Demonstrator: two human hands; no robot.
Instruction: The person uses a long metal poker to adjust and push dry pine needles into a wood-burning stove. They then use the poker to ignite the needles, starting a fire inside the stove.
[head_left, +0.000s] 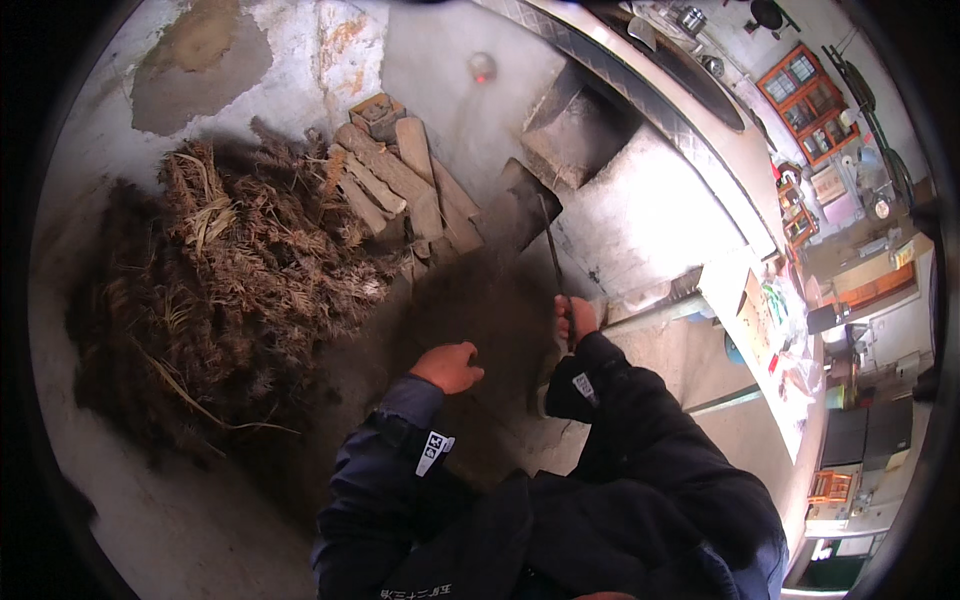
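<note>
My right hand (576, 319) is closed around a thin dark metal rod (553, 247). The rod's far end reaches a dark, flat metal plate (531, 201), tilted below the square opening of a masonry stove (581, 131); whether rod and plate are joined is hard to tell. My left hand (450, 368) hangs over the dark floor with its fingers curled loosely, and nothing shows in it. To its left lies a large heap of dry brown fern-like brush (255, 255). Split firewood (394, 176) is stacked between the heap and the stove wall.
A small box (377, 112) holding lumps stands behind the firewood against the wall. On the right, a low table (750, 322) bears plastic bags. The stove's curved top (712, 157) holds a wide wok (675, 64). A rail or bar (652, 313) runs beside my right arm.
</note>
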